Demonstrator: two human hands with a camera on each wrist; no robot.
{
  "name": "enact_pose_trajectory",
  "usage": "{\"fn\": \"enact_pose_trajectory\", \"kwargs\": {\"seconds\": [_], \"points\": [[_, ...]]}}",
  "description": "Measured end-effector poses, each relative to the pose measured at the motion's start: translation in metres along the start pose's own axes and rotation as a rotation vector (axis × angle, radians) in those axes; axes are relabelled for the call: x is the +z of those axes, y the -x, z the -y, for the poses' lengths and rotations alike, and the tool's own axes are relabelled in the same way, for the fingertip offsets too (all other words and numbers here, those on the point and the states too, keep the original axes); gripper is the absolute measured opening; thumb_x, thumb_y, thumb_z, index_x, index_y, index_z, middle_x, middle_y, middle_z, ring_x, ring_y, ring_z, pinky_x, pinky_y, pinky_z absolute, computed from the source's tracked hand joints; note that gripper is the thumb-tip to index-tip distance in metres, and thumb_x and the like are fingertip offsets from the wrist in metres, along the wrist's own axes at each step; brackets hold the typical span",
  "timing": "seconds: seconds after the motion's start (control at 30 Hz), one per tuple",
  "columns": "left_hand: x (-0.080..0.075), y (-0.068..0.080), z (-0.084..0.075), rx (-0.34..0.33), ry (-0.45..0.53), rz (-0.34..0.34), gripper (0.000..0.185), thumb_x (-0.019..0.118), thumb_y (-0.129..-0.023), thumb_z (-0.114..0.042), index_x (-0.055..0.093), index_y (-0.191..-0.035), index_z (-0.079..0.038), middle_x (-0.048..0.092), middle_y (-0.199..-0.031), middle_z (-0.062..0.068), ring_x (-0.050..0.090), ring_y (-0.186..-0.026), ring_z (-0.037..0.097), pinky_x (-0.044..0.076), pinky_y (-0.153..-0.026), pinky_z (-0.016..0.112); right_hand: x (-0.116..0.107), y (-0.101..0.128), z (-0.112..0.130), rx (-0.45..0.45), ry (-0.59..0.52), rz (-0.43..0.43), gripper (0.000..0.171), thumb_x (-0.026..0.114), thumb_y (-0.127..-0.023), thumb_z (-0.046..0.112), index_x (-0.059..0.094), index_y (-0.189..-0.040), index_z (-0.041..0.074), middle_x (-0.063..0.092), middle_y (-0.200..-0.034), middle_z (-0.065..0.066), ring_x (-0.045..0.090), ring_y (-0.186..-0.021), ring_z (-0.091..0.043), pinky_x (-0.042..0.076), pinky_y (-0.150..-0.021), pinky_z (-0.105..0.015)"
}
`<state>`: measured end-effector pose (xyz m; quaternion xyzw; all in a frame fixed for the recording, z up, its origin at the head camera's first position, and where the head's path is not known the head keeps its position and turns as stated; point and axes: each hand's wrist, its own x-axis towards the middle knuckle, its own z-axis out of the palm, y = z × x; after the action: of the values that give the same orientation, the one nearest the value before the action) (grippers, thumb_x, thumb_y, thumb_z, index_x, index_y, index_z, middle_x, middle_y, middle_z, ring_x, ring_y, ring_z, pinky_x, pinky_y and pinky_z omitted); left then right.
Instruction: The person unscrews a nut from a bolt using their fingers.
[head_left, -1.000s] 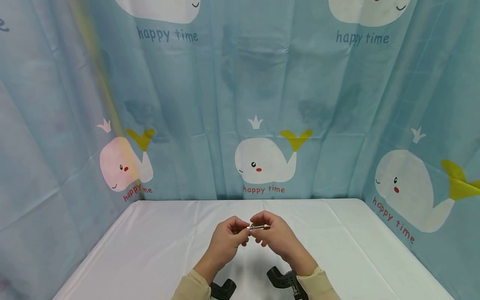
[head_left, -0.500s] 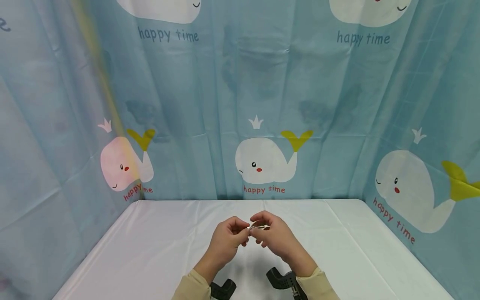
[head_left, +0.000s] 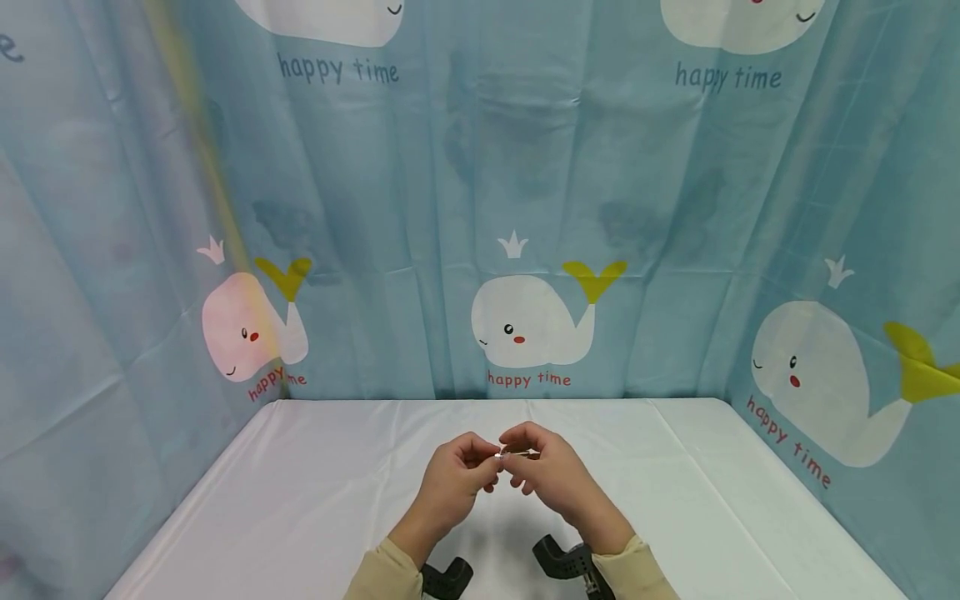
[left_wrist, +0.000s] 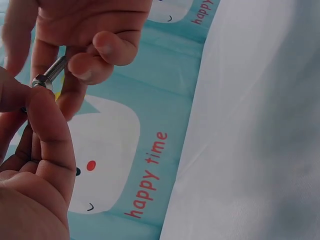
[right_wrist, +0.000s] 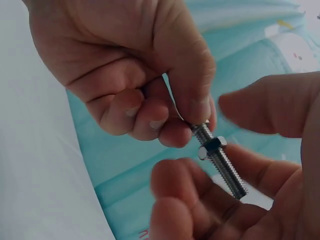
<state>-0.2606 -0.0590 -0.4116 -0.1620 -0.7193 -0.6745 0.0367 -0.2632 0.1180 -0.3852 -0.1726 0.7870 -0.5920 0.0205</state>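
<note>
A silver threaded bolt [right_wrist: 227, 172] with a hex nut [right_wrist: 215, 144] partway along it is held above the table between the hands. My left hand [head_left: 452, 479] pinches one end of the bolt between thumb and index finger, covering that end. My right hand [head_left: 551, 471] surrounds the threaded part with its fingers spread. In the right wrist view, the right thumb [right_wrist: 265, 105] stands apart from the nut, and the index finger [right_wrist: 260, 167] passes behind the bolt. The bolt [left_wrist: 55, 69] points toward the right palm in the left wrist view.
A white cloth covers the table [head_left: 300, 483]. Behind and at both sides hangs a blue curtain [head_left: 390, 208] printed with whales. Black wrist mounts [head_left: 562, 558] sit below the hands at the beige sleeves [head_left: 633, 567].
The right fingers shift slightly around the bolt while the left hand keeps its pinch. Both arms stay in nearly the same place.
</note>
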Motion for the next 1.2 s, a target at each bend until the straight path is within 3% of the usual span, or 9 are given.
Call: {"fn": "enact_pose_trajectory", "kwargs": {"seconds": [0.17, 0.33, 0.47, 0.63, 0.87, 1.03, 1.2], "points": [[0.0002, 0.0001, 0.0001, -0.005, 0.002, 0.001, 0.008, 0.068, -0.094, -0.008, 0.069, -0.100, -0.004, 0.070, -0.091, 0.009, 0.063, -0.072, 0.025, 0.055, -0.065, 0.031, 0.0008, 0.0005, -0.0019, 0.012, -0.001, -0.003, 0.026, 0.062, -0.099, 0.031, 0.068, -0.102, 0.006, 0.066, -0.088, -0.009, 0.061, -0.065, -0.023, 0.052, -0.056, -0.034], [-0.0004, -0.0002, 0.0012, -0.013, 0.002, 0.002, 0.009, 0.068, -0.093, -0.007, 0.069, -0.101, -0.004, 0.069, -0.091, 0.009, 0.063, -0.072, 0.025, 0.055, -0.064, 0.032, 0.0013, -0.0001, -0.0035, 0.009, 0.008, -0.023, 0.022, 0.062, -0.099, 0.027, 0.070, -0.094, 0.008, 0.067, -0.083, -0.009, 0.060, -0.064, -0.022, 0.051, -0.056, -0.033], [-0.0008, -0.0006, 0.0033, -0.018, 0.004, 0.007, 0.007, 0.067, -0.094, -0.007, 0.068, -0.100, -0.004, 0.069, -0.090, 0.009, 0.064, -0.073, 0.028, 0.055, -0.065, 0.033, 0.0013, 0.0003, -0.0026, 0.003, 0.017, -0.033, 0.012, 0.068, -0.094, 0.019, 0.071, -0.100, 0.008, 0.067, -0.090, -0.007, 0.061, -0.067, -0.024, 0.052, -0.057, -0.035], [-0.0012, -0.0011, 0.0030, -0.011, -0.010, -0.003, 0.007, 0.067, -0.093, -0.006, 0.068, -0.100, -0.003, 0.068, -0.089, 0.009, 0.064, -0.072, 0.028, 0.055, -0.064, 0.034, 0.0011, 0.0012, -0.0012, 0.025, 0.002, -0.056, 0.022, 0.067, -0.095, 0.021, 0.067, -0.111, 0.006, 0.066, -0.096, -0.009, 0.062, -0.067, -0.024, 0.053, -0.058, -0.037], [-0.0010, -0.0001, -0.0006, -0.014, -0.015, -0.001, 0.008, 0.068, -0.093, -0.006, 0.068, -0.099, -0.003, 0.068, -0.087, 0.008, 0.063, -0.071, 0.022, 0.055, -0.064, 0.032, 0.0007, 0.0006, -0.0022, 0.052, -0.039, -0.052, 0.022, 0.061, -0.100, 0.025, 0.068, -0.095, 0.005, 0.063, -0.079, -0.010, 0.055, -0.058, -0.018, 0.049, -0.053, -0.030], [-0.0017, 0.0005, -0.0010, -0.002, -0.008, -0.002, 0.008, 0.070, -0.092, -0.008, 0.069, -0.098, -0.004, 0.069, -0.088, 0.009, 0.063, -0.070, 0.021, 0.055, -0.064, 0.033, 0.0006, 0.0015, 0.0022, 0.038, -0.051, -0.037, 0.014, 0.064, -0.095, 0.013, 0.068, -0.102, 0.003, 0.065, -0.090, -0.009, 0.058, -0.064, -0.021, 0.050, -0.056, -0.032], [-0.0020, 0.0007, -0.0006, 0.006, -0.005, 0.002, 0.008, 0.070, -0.092, -0.009, 0.068, -0.098, -0.004, 0.069, -0.087, 0.008, 0.063, -0.069, 0.021, 0.055, -0.064, 0.033, 0.0002, 0.0022, 0.0043, 0.063, -0.083, -0.030, 0.021, 0.063, -0.091, 0.010, 0.065, -0.110, 0.001, 0.066, -0.096, -0.010, 0.060, -0.065, -0.023, 0.050, -0.056, -0.033]]}}
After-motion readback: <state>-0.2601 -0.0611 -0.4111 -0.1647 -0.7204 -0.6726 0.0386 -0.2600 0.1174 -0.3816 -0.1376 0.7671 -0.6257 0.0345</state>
